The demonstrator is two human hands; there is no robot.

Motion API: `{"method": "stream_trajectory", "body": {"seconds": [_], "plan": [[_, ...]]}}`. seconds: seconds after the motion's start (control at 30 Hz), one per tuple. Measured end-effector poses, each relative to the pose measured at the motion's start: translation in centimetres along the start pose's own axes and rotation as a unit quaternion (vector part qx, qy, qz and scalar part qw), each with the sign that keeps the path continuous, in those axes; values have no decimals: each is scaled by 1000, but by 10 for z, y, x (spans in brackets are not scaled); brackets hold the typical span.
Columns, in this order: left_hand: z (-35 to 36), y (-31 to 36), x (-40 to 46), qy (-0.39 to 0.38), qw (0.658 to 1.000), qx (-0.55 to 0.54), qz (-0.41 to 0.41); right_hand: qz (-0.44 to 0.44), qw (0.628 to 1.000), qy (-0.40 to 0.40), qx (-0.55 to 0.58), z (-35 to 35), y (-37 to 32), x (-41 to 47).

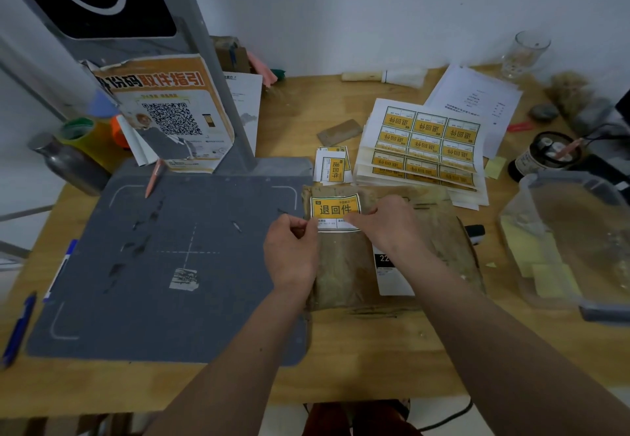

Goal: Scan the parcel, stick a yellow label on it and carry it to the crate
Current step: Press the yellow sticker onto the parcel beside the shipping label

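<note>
Both the left hand [292,248] and right hand [388,222] pinched the yellow label's [335,210] lower edge against the brown parcel [344,265] on the tabletop [375,350].

The right hand [388,224] covers part of the parcel's white shipping label [392,277], and the clear bin [559,238] at the bench's right edge runs out of frame.
</note>
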State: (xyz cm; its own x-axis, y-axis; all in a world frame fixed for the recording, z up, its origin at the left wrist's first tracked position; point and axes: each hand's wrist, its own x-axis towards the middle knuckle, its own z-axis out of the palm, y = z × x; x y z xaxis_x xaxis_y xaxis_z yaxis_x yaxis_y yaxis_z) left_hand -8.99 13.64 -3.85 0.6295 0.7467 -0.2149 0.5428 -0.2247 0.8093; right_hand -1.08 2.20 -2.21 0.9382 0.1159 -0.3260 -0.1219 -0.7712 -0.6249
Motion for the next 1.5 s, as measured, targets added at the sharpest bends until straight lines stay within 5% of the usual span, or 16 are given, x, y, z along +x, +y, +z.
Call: {"method": "stream_trajectory", "body": {"seconds": [0.43,0.53,0.6,0.7,0.77,1.03,1.23,1.37,1.5], "plan": [[-1,1,-4,9,999,-28,-13,-10,1000,16,-16,-17,2,-6],[-6,2,-4,62,995,-77,24,-88,990,107,27,-20,7,-15],[-8,0,-6,63,989,2,132,-187,971,149,-29,-15,12,-25],[-5,-8,-10,1,948,139,286,-380,908,118,-128,1,25,-38],[-2,-13,-13,-30,930,184,317,-425,887,77,-162,12,33,-43],[-5,-19,-14,-23,949,168,266,-349,901,7,-259,13,53,-43],[-5,-18,-10,5,959,146,241,-292,914,64,-273,6,37,-39],[-3,-18,-4,-14,959,144,243,-337,908,-33,-247,17,25,-38],[-6,-18,-3,-41,966,135,216,-281,924,-29,-259,20,31,-27]]}}
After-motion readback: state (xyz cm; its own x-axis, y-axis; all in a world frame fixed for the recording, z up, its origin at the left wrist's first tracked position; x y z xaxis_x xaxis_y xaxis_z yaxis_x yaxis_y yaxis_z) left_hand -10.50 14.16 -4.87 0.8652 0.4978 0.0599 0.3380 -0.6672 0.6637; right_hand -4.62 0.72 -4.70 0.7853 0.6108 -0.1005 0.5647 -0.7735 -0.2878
